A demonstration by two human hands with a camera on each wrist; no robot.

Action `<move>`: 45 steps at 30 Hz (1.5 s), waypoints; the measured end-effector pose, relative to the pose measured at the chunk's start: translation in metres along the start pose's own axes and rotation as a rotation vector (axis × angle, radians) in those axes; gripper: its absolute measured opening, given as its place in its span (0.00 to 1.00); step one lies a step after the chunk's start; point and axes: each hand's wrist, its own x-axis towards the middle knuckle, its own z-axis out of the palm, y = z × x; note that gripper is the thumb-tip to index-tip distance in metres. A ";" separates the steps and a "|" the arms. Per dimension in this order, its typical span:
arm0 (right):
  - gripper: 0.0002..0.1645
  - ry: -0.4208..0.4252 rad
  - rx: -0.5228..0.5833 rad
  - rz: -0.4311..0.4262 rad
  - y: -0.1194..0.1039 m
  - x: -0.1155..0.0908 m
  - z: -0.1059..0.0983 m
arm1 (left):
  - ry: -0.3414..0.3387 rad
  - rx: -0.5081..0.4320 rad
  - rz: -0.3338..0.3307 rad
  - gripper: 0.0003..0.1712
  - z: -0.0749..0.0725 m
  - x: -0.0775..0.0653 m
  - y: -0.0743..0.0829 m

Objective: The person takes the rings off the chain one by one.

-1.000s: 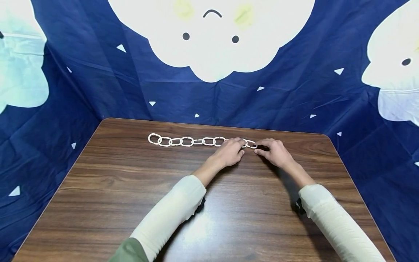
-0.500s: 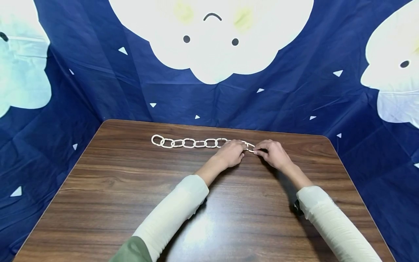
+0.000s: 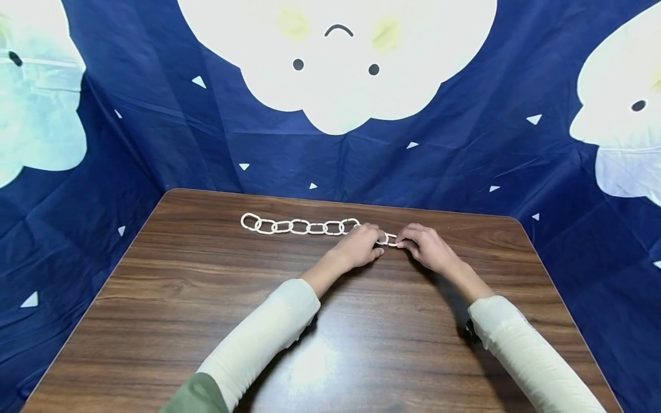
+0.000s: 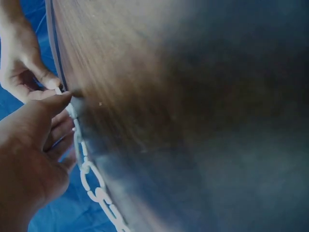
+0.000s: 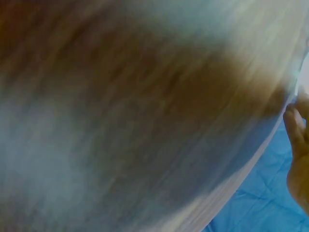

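A chain of white plastic links (image 3: 299, 227) runs left to right across the far part of the wooden table. My left hand (image 3: 358, 245) covers part of the chain near its right end, its fingers on a link. In the left wrist view, the left thumb (image 4: 55, 104) lies against the chain, with links hanging into view below it. My right hand (image 3: 426, 246) pinches the end link (image 3: 392, 240) between thumb and fingers, just right of the left hand. Only the edge of the right hand (image 5: 298, 140) shows in the right wrist view.
The brown wood-grain table (image 3: 170, 321) has a rounded far edge close behind the chain. A dark blue cloth (image 3: 279, 152) with white clouds and small triangles stands behind and at both sides. Pale sleeves (image 3: 263, 338) cover both forearms.
My right hand has shifted a little left and nearer, and its thumb and fingers have closed on the end link. The chain's right end has come nearer with it. The left hand stays over the chain.
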 end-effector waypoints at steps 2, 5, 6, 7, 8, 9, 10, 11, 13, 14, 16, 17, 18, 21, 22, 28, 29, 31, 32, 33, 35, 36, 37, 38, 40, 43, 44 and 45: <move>0.03 -0.005 -0.013 -0.002 -0.012 0.004 -0.003 | 0.012 -0.056 -0.011 0.13 -0.002 -0.002 -0.002; 0.04 -0.008 -0.038 0.030 -0.025 0.010 -0.006 | 0.034 -0.118 -0.036 0.10 -0.005 -0.005 -0.005; 0.06 -0.005 -0.044 0.046 -0.029 0.011 -0.006 | 0.042 -0.132 -0.041 0.10 -0.006 -0.006 -0.005; 0.06 -0.003 -0.049 0.062 -0.031 0.013 -0.007 | 0.051 -0.143 -0.044 0.09 -0.006 -0.006 -0.006; 0.06 -0.001 -0.046 0.078 -0.032 0.014 -0.006 | 0.061 -0.150 -0.045 0.08 -0.007 -0.007 -0.007; 0.07 0.004 -0.042 0.087 -0.033 0.015 -0.006 | 0.073 -0.154 -0.044 0.07 -0.007 -0.008 -0.007; 0.07 0.007 -0.035 0.097 -0.034 0.015 -0.006 | 0.084 -0.156 -0.043 0.06 -0.007 -0.008 -0.008; 0.07 0.010 -0.026 0.102 -0.035 0.016 -0.006 | 0.095 -0.156 -0.044 0.05 -0.007 -0.008 -0.008; 0.04 0.008 -0.012 0.117 -0.036 0.018 -0.005 | 0.116 -0.149 -0.045 0.03 -0.007 -0.008 -0.009; 0.03 0.006 -0.004 0.126 -0.036 0.018 -0.005 | 0.124 -0.144 -0.049 0.02 -0.007 -0.008 -0.010; 0.02 -0.006 0.007 0.158 -0.037 0.019 -0.005 | 0.130 -0.139 -0.061 0.02 -0.008 -0.008 -0.011; 0.03 -0.012 0.013 0.176 -0.037 0.019 -0.005 | 0.131 -0.136 -0.068 0.02 -0.008 -0.008 -0.011; 0.04 -0.021 0.020 0.202 -0.037 0.020 -0.005 | 0.134 -0.133 -0.073 0.02 -0.008 -0.007 -0.011; 0.05 -0.040 0.046 0.266 -0.038 0.021 -0.006 | 0.146 -0.130 -0.091 0.02 -0.009 -0.005 -0.014; 0.05 -0.044 0.055 0.285 -0.039 0.022 -0.006 | 0.152 -0.129 -0.094 0.02 -0.008 -0.005 -0.015; 0.06 -0.037 0.083 0.342 -0.044 0.026 -0.009 | 0.161 -0.149 -0.121 0.02 -0.008 -0.003 -0.022; 0.06 -0.034 0.086 0.345 -0.045 0.027 -0.009 | 0.161 -0.156 -0.127 0.02 -0.008 -0.003 -0.022; 0.07 -0.024 0.093 0.345 -0.046 0.028 -0.009 | 0.165 -0.167 -0.135 0.02 -0.008 -0.003 -0.024; 0.08 -0.020 0.097 0.348 -0.046 0.028 -0.008 | 0.167 -0.172 -0.139 0.02 -0.007 -0.002 -0.025; 0.08 -0.016 0.098 0.347 -0.046 0.029 -0.008 | 0.171 -0.176 -0.140 0.02 -0.007 -0.002 -0.025; 0.09 -0.010 0.106 0.349 -0.046 0.030 -0.008 | 0.179 -0.186 -0.142 0.03 -0.005 -0.002 -0.026; 0.09 -0.009 0.108 0.352 -0.046 0.031 -0.007 | 0.182 -0.193 -0.138 0.03 -0.005 -0.002 -0.026; 0.09 -0.008 0.110 0.355 -0.046 0.031 -0.007 | 0.186 -0.199 -0.137 0.03 -0.006 -0.002 -0.026; 0.09 -0.007 0.113 0.361 -0.046 0.032 -0.007 | 0.189 -0.205 -0.138 0.03 -0.005 -0.001 -0.027; 0.09 -0.003 0.120 0.367 -0.047 0.034 -0.007 | 0.195 -0.219 -0.138 0.03 -0.006 -0.001 -0.029; 0.10 0.008 0.130 0.373 -0.049 0.037 -0.008 | 0.203 -0.254 -0.150 0.03 -0.010 -0.001 -0.032; 0.10 0.013 0.135 0.374 -0.049 0.038 -0.008 | 0.211 -0.269 -0.145 0.03 -0.011 -0.001 -0.032; 0.09 0.019 0.137 0.375 -0.050 0.039 -0.009 | 0.220 -0.287 -0.140 0.04 -0.014 -0.003 -0.032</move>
